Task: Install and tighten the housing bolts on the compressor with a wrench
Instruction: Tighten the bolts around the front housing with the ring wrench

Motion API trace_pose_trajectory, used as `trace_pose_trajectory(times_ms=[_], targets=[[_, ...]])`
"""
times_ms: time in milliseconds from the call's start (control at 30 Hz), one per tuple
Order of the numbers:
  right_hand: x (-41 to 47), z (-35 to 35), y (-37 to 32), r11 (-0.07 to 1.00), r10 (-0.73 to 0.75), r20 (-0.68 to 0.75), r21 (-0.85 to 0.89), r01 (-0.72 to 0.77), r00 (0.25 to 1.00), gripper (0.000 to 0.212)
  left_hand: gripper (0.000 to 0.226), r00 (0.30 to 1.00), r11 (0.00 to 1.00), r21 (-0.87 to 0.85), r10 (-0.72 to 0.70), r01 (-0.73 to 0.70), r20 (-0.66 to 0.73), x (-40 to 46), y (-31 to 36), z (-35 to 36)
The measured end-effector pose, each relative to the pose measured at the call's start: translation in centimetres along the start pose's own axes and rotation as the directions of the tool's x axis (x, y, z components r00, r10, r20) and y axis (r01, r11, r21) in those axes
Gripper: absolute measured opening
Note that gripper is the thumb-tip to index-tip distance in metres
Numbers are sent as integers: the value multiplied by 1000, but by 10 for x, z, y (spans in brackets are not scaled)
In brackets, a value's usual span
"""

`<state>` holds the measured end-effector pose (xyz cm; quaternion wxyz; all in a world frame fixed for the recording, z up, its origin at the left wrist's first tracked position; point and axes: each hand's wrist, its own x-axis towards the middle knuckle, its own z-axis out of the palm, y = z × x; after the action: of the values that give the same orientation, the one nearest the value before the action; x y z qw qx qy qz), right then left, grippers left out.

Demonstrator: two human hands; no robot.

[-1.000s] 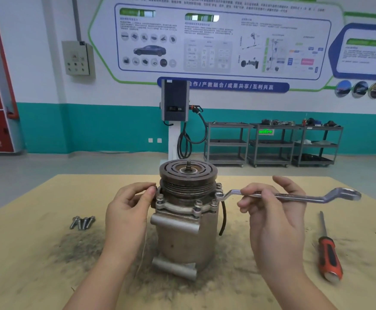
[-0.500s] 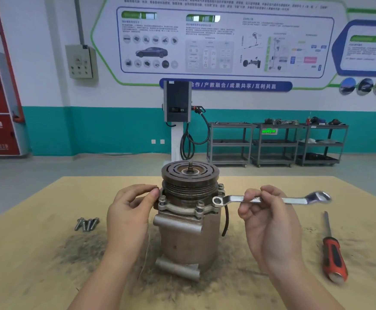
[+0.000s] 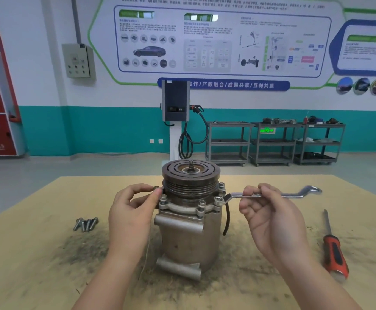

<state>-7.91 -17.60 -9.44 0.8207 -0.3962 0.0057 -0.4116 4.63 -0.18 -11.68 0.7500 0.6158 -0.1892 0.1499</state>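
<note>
Compressor point(image 3: 188, 222) is standing upright mid-table point(image 3: 37, 265), pulley end up, in a patch of dark grit. Right hand point(image 3: 269, 218) is gripping the wrench point(image 3: 269, 194) around mid-shank, fingers curled over it; the ring end is sitting on a bolt point(image 3: 218, 199) at the right side of the flange. Left hand point(image 3: 130, 211) is at the opposite side, thumb and forefinger pinching a small bolt head point(image 3: 156, 187) right by the pulley edge. Hands are apart, one on each side of the housing.

Risks from here, as I'm judging it:
- The ring looks only lightly seated, so a pull could be popping it off the head and rounding the corners.
- The grip is sitting halfway along the shank, giving poor leverage; the hand may be jerking to compensate.
- Nothing is clamping the body; the left hand is only pinching, not bracing, so wrench torque may be spinning or tipping the unit on the gritty surface.
- The left-side bolt may be going in crooked and cross-threading if grit is getting into the hole.
- Left fingers are sitting close to the pulley rim, a pinch spot if the body turns.

Spare bolts point(image 3: 85, 223) are lying in a bunch to the left, well apart from the unit; they could be rolling off if the board gets bumped. A red-handled screwdriver point(image 3: 334, 247) is lying to the right, untouched.
</note>
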Motion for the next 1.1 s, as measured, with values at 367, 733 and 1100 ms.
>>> trace_pose_trajectory(times_ms=[367, 733, 1100], targets=[[-44, 12, 31, 413, -550, 541, -486, 770, 637, 21, 16, 998, 992, 112, 57, -60, 27, 0, 6, 2], [-42, 18, 20, 462, -531, 615, -367, 807, 583, 14, 9, 998, 1000, 25, -6, 7, -62, -4, 7, 4], [-37, 23, 8, 921, -335, 291, -98, 376, 896, 15, 30, 997, 997, -3, 79, -79, -12, -13, 16, 4]])
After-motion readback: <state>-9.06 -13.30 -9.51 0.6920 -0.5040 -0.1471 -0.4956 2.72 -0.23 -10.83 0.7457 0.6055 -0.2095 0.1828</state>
